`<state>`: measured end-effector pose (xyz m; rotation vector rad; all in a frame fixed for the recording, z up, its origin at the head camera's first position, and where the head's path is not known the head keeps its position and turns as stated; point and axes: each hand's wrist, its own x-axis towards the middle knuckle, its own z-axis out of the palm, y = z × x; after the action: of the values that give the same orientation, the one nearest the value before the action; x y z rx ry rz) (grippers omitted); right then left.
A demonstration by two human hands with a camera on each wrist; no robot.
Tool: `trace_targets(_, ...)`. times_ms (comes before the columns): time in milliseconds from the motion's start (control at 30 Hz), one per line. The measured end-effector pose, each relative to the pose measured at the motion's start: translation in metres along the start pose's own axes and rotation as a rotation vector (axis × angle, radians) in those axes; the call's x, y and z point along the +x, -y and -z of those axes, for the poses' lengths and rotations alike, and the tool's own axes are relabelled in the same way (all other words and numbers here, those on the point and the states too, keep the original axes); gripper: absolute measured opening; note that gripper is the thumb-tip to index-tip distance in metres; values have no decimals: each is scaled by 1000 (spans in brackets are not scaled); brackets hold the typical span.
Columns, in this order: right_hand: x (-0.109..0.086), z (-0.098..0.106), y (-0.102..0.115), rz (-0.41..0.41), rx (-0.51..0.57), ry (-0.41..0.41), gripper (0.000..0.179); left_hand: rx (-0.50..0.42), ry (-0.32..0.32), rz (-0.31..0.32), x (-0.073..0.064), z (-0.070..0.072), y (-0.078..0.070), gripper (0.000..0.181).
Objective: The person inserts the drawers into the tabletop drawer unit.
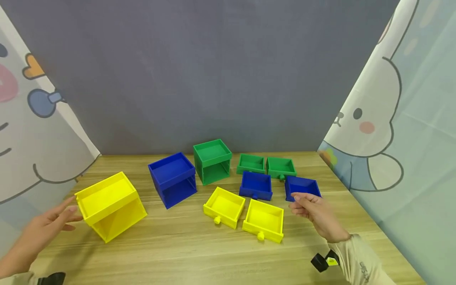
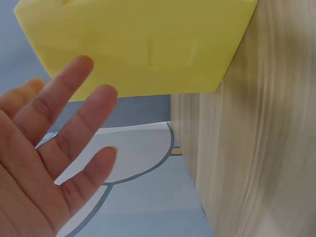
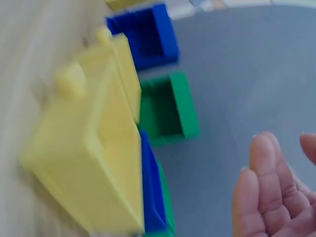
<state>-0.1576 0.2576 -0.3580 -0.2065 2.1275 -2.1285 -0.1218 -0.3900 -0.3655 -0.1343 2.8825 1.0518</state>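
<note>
At the left edge of the yellow cabinet (image 1: 108, 194) is my left hand (image 1: 42, 229), its fingers spread and holding nothing. In the left wrist view those fingers overlap the cabinet's yellow side (image 2: 173, 49). My right hand (image 1: 318, 213) hovers at the front of the right blue drawer (image 1: 302, 186) and partly hides it in the head view. Its fingers are slightly bent, with nothing between them. Two yellow drawers with round knobs, one on the left (image 1: 225, 206) and one on the right (image 1: 264, 219), lie between the hands.
A blue cabinet (image 1: 172, 174) and a green cabinet (image 1: 212, 154) stand with open fronts behind the yellow one. Another blue drawer (image 1: 255, 184) and two green drawers, left (image 1: 251, 163) and right (image 1: 280, 167), sit toward the back. A grey backdrop (image 1: 213, 79) rises behind the wooden table (image 1: 171, 257).
</note>
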Motion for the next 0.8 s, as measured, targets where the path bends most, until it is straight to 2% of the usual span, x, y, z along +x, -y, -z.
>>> trace_targets(100,0,-17,-1,-42,-59,61,17,7,-29,-10,1,-4,2,67)
trace_targets(233,0,-34,-5,-70,-101,149,34,31,-47,-7,5,-7,0,68)
trace_targets(467,3,-55,-15,-73,-115,212,37,41,-20,40,7,-7,-5,74)
trace_targets(667,10,-69,-24,-76,-221,267,39,117,-50,32,8,-8,-6,73)
trace_targets(800,13,-80,-30,-99,-247,310,40,150,-64,25,9,-10,-6,74)
